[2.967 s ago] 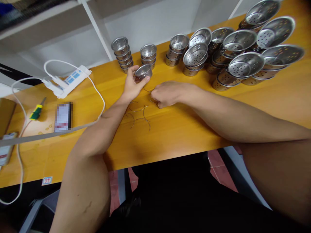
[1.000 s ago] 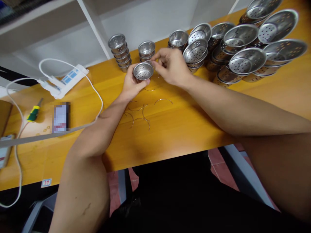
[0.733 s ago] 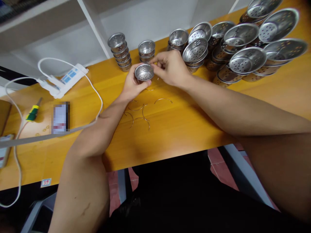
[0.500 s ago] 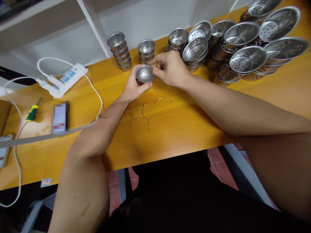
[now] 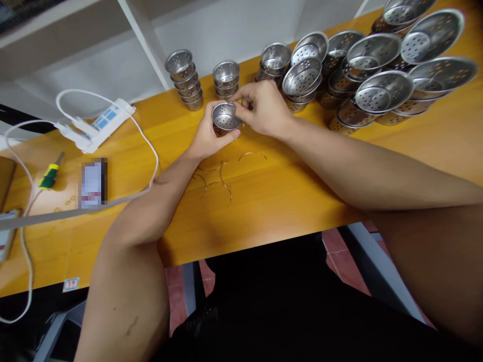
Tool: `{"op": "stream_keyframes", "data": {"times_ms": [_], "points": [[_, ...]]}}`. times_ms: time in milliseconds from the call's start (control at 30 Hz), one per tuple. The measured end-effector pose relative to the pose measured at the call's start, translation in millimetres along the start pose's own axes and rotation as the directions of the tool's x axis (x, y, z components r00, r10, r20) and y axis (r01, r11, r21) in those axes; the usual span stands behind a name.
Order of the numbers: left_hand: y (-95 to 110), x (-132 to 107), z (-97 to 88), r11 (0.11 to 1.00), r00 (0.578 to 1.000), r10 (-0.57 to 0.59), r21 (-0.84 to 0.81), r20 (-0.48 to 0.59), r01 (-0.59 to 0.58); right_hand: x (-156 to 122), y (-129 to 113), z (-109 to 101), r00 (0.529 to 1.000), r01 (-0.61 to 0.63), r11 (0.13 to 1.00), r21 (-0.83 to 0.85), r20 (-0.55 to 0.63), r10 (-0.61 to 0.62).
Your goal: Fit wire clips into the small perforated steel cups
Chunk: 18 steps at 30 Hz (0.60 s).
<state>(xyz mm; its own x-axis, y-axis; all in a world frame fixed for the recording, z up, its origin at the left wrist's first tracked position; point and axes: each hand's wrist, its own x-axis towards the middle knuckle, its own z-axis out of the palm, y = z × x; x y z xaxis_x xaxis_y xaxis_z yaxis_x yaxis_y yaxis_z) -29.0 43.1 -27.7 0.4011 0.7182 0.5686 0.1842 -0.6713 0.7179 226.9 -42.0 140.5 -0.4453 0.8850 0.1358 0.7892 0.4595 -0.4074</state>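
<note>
Head view: small perforated steel cup [image 5: 225, 117] is held just above the yellow tabletop [image 5: 287, 196], mouth tilted toward camera. Left hand [image 5: 207, 139] cradles it from below, fingers closed around its wall. Right hand [image 5: 262, 108] pinches at the cup's far rim, fingertips together; whether a wire sits in the pinch, can't tell. Loose wire rings [image 5: 217, 176] lie just below the hands. Stacked cups [image 5: 183, 79] behind, bigger strainer bowls [image 5: 381, 90] right, power strip [image 5: 98, 123] and screwdriver [image 5: 49, 175] left
</note>
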Motion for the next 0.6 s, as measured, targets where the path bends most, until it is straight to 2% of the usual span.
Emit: {"op": "stream_keyframes", "data": {"times_ms": [100, 167, 267, 367, 467, 600], "points": [[7.8, -0.3, 0.2, 0.999, 1.000, 0.021, 0.024, 0.003, -0.021, 0.5, -0.5, 6.6, 1.000, 0.027, 0.997, -0.068, 0.012, -0.026], [9.2, 0.0, 0.7, 0.998, 0.999, 0.048, 0.043, 0.005, -0.048, 2.7, 2.2, 16.0, 0.997, 0.058, 0.998, -0.033, -0.039, -0.059], [9.3, 0.9, 2.2, 0.996, 0.998, 0.068, 0.051, 0.007, -0.069, 9.7, 12.2, 32.9, 0.973, 0.119, 0.967, 0.227, -0.222, -0.068], [13.6, 1.7, 3.0, 0.999, 0.999, 0.053, -0.002, -0.011, -0.053, 19.1, 26.2, 41.5, 0.938, 0.256, 0.851, 0.458, -0.330, -0.105], [23.1, 1.3, 2.2, 0.997, 0.999, -0.042, -0.070, -0.029, 0.040, 25.6, 39.0, 37.8, 0.946, 0.322, 0.722, 0.613, -0.247, -0.212], [34.0, -1.1, 1.1, 0.981, 0.991, -0.131, -0.146, 0.010, 0.131, 26.4, 48.5, 28.0, 0.943, 0.226, 0.576, 0.785, -0.029, -0.331]]}}
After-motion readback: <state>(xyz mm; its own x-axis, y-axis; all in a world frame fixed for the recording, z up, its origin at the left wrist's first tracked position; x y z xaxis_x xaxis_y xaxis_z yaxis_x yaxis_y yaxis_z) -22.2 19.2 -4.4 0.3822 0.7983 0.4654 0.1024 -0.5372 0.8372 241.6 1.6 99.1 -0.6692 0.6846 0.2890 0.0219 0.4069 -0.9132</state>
